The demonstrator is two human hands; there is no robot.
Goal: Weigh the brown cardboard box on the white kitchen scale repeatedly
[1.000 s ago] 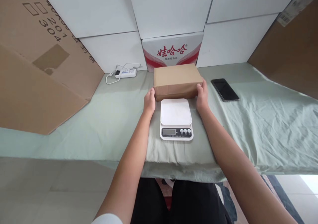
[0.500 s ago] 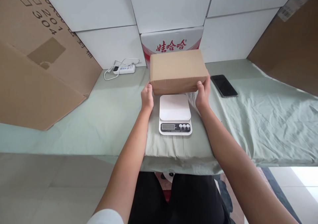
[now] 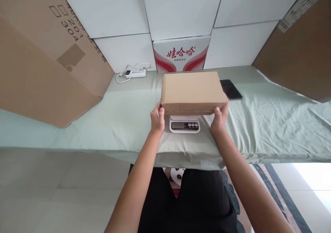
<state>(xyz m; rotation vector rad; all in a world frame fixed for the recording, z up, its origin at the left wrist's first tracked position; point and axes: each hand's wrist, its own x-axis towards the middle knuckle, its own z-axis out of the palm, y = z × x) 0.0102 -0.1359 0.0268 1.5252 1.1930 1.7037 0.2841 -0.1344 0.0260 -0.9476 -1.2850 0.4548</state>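
Between my two hands is a plain brown cardboard box [image 3: 192, 90], held roughly level. My left hand [image 3: 157, 117] grips its near left corner, thumb on the front face. At the near right corner my right hand [image 3: 219, 118] is closed on it the same way. Beneath the box is a white digital kitchen scale [image 3: 184, 130]; its display and buttons show in front, while most of its weighing plate is hidden. I cannot tell whether the box touches the plate.
A black phone [image 3: 232, 89] lies right of the box, partly covered by it. A white power strip with a cable [image 3: 136, 73] lies at back left. Behind stands a white and red carton [image 3: 181, 54]. Large cardboard panels [image 3: 51, 71] flank the green cloth-covered table [image 3: 129, 122].
The box has come toward me, down and over the scale, now covering most of its plate. Both hands keep their hold. The camera view has shifted a little.
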